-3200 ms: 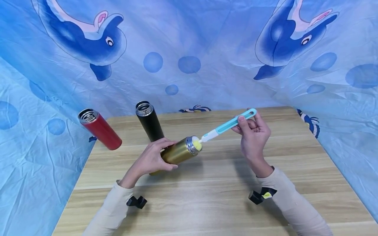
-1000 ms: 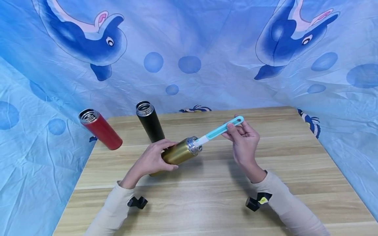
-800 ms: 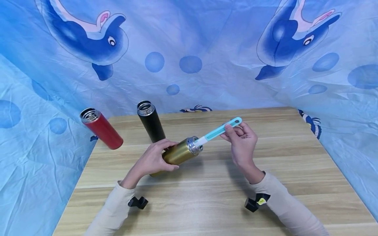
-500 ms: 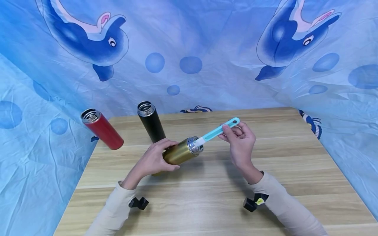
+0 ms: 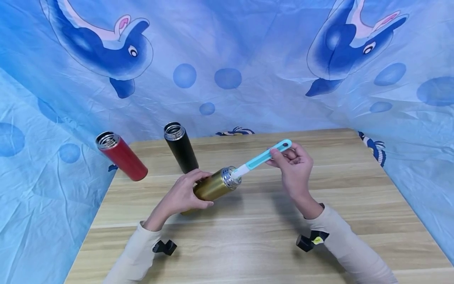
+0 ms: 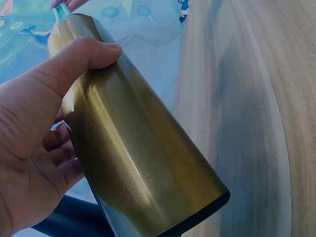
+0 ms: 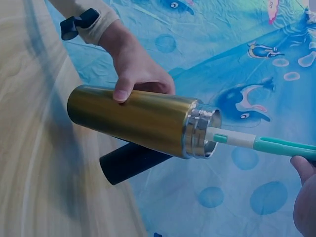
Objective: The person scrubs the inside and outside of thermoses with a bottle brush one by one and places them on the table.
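My left hand (image 5: 184, 192) grips a gold thermos bottle (image 5: 214, 186) around its body, tilted with its open metal mouth to the right. In the left wrist view the thumb (image 6: 91, 53) lies across the gold wall. My right hand (image 5: 295, 165) pinches the turquoise handle of a bottle brush (image 5: 262, 157) between thumb and fingers. The brush's white neck (image 7: 242, 138) goes into the bottle's mouth, as the right wrist view shows; its head is hidden inside.
A black thermos bottle (image 5: 181, 150) stands uncapped just behind my left hand. Further left stands an uncapped red one (image 5: 122, 157). All are on a wood-grain table (image 5: 248, 244), backed by a blue dolphin-print cloth (image 5: 262, 47).
The yellow-and-white sponge head, at the bottle's mouth earliest on, has gone inside. The brush moved deeper, then since half a second ago back out slightly to the right. The left hand barely shifted.
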Demonstrator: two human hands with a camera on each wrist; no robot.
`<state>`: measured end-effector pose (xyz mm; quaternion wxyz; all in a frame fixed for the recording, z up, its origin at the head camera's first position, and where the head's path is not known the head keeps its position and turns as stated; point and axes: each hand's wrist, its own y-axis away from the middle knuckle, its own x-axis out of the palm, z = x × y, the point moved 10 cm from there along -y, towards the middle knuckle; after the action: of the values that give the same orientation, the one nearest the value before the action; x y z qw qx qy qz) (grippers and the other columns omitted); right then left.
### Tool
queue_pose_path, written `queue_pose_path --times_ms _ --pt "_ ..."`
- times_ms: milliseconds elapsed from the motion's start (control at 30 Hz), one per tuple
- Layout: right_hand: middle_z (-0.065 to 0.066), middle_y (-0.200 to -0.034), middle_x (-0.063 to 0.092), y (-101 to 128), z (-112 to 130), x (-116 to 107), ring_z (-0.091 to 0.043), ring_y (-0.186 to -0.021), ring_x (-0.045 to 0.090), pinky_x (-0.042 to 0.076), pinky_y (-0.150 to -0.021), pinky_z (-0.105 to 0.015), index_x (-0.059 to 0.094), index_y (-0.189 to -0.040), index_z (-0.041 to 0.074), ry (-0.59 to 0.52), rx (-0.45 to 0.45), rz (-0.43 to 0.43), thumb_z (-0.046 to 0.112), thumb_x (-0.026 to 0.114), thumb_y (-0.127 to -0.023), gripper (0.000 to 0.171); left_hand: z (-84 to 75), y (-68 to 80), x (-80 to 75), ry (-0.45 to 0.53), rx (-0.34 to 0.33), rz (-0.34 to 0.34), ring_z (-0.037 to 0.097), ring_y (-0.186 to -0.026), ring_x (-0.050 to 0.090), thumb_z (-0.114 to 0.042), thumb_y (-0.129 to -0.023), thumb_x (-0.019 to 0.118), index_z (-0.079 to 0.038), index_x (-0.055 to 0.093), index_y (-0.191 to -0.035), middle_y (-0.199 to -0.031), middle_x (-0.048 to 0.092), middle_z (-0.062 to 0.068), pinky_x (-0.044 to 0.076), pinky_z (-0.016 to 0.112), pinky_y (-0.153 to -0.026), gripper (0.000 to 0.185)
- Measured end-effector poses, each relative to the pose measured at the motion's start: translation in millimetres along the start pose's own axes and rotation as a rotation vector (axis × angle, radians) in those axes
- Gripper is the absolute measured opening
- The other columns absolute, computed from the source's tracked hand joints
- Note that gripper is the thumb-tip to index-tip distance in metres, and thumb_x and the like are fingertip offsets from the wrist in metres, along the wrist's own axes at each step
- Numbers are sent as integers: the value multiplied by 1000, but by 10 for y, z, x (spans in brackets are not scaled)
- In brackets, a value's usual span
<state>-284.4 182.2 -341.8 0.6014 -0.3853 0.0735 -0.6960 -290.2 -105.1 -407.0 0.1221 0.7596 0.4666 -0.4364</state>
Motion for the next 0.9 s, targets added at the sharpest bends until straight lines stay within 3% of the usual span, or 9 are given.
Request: queue_pose_path --times_ms 133,333,900 --pt "-16 -91 77 -29 34 7 -22 -80 76 62 -67 -36 61 -105 -19 4 0 20 -17 68 -88 18 0 -9 -9 10 2 4 14 -98 63 -30 -65 97 -13 64 -131 -114 63 -4 56 38 -83 76" --pt "-17 -95 77 -45 48 27 -24 -87 77 62 -70 -37 64 -105 -12 -27 -3 74 -18 67 -88 18 -5 -16 0 25 16 9 12 -101 63 -33 -65 97 -14 63 -130 -113 62 -6 57 37 -85 76" --pt "-15 -93 77 -27 -40 47 -20 -79 76 62 -68 -35 60 -106 -14 75 3 57 -15 69 -88 20 -36 -50 15 -7 25 -9 13 -100 62 -30 -64 97 -14 63 -129 -115 62 -4 57 39 -85 75"
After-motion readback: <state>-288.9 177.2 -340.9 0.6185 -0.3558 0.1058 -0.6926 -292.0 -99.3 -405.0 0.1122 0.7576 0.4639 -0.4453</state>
